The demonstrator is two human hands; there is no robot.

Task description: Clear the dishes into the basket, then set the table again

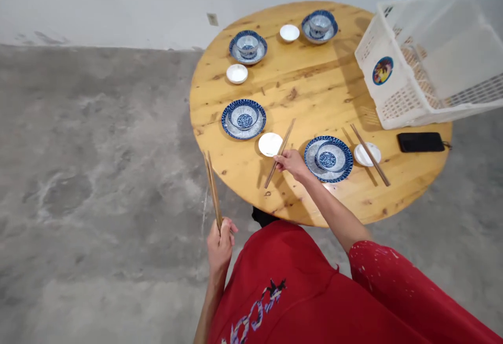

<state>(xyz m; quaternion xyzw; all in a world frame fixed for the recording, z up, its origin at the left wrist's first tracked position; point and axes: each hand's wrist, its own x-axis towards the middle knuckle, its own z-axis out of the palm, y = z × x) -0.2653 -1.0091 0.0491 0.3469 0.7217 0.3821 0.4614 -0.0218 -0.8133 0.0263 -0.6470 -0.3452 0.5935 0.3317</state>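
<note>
My left hand is closed around the lower ends of several wooden chopsticks, which point up and away past the table's edge. With my right hand I pinch a pair of chopsticks over the right side of a small white dish. Left of that dish is a blue-patterned plate with a bowl on it. Just right of my right hand sits another blue-patterned plate bearing a bowl. Another chopstick pair lies across a white dish.
On the round wooden table, two more plates with bowls and white dishes stand toward the back. A large white plastic basket occupies the right side, with a black phone in front. A wall socket is behind.
</note>
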